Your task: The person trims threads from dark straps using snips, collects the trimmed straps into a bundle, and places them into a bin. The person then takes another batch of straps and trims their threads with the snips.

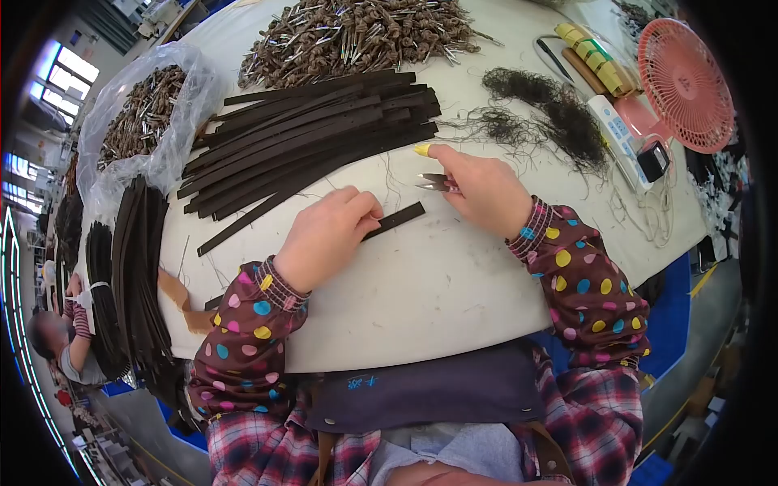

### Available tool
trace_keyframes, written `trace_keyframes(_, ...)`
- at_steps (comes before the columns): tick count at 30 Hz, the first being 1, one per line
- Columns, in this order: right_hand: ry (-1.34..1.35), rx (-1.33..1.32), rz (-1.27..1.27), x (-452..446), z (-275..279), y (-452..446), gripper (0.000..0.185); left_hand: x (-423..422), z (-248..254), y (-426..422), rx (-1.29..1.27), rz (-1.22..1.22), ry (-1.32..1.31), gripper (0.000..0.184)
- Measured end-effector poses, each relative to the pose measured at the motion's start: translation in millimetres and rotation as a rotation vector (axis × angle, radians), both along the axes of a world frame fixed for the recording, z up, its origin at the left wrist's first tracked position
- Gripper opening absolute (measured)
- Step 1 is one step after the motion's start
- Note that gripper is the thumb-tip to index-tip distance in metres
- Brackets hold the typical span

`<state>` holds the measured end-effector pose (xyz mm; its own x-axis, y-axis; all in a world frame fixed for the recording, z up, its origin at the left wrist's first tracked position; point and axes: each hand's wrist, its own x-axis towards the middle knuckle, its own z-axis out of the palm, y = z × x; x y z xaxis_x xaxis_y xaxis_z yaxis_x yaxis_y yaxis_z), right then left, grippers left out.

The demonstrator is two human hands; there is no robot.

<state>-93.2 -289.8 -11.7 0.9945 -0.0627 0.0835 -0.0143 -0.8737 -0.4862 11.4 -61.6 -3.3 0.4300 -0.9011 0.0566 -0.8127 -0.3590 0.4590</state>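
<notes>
My left hand point(328, 237) is closed on a dark brown fabric strip point(403, 215), with fingers pinched together near one end. That end points right, toward my other hand; the strip's middle is hidden under my hand and sleeve. In my right hand point(491, 193) are small thread snips point(436, 183), held with the blades pointing left, a little above the strip's end and apart from it. Yellow tape point(421, 150) wraps a fingertip of that hand. Just beyond both hands lies a pile of similar dark strips point(316, 130).
Brown cord pieces with metal tips point(356, 40) are heaped at the back; more fill a clear plastic bag point(190, 77). Loose black threads point(559, 121), a pink fan point(685, 85) and a white power strip point(613, 130) lie right. Hanging strip bundles point(139, 259) and another person point(77, 348) are left.
</notes>
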Motion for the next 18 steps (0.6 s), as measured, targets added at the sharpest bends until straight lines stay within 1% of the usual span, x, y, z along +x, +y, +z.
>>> trace_keyframes(2,-0.028,-0.085,-0.048,3,-3,-16,0.045,2,-4,2,-0.099,-0.011,-0.169,0.018)
trace_keyframes(3,-0.042,-0.127,-0.073,4,-6,-29,0.045,-1,-3,1,-0.089,0.045,-0.114,0.019)
trace_keyframes(4,-0.215,-0.139,-0.084,7,-12,-43,0.046,-9,-1,0,-0.079,0.099,-0.058,0.019)
trace_keyframes(5,-0.225,-0.174,-0.139,4,-17,-51,0.047,-15,-1,-1,-0.07,0.154,-0.001,0.02)
trace_keyframes(7,-0.242,-0.245,-0.245,1,-3,-53,0.049,-23,-10,-5,-0.096,0.148,-0.038,0.021)
trace_keyframes(8,-0.287,-0.173,-0.201,2,-5,-49,0.051,-25,-13,-6,-0.11,0.147,-0.056,0.021)
trace_keyframes(11,-0.226,0.17,0.039,-4,-4,-10,0.056,-18,-13,-6,-0.049,0.065,-0.034,0.025)
trace_keyframes(14,-0.096,0.233,0.158,-17,-12,14,0.06,-15,-6,0,0.006,0.023,0.002,0.028)
trace_keyframes(17,-0.094,0.284,0.19,-20,-6,15,0.055,-21,0,0,-0.004,0.126,0.093,0.031)
trace_keyframes(18,-0.087,0.294,0.172,-21,-4,14,0.053,-22,-2,-2,-0.009,0.129,0.087,0.032)
